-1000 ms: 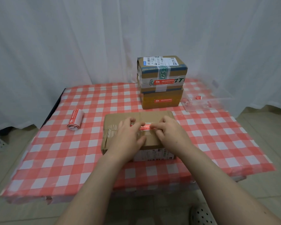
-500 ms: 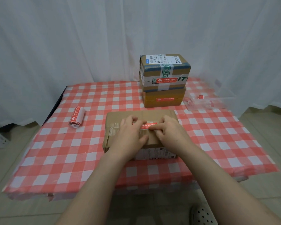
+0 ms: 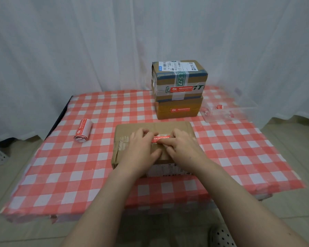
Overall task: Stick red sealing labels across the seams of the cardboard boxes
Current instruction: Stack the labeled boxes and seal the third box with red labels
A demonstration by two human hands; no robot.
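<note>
the table with the red and white cloth holds it all. at the back two boxes sit one on top of the other, each with a red strip on its front. the flat box lies near the front edge, with both hands on its top. the left hand curls its fingers on the left end of the red label, and the right hand pinches the right end. to do this bit well, i think the hands should pull the label flat, lay it right across the seam, then rub from the middle out so no bumps stay. the label is a thin red strip with small white writing, lying sideways on the box top between the hands
</note>
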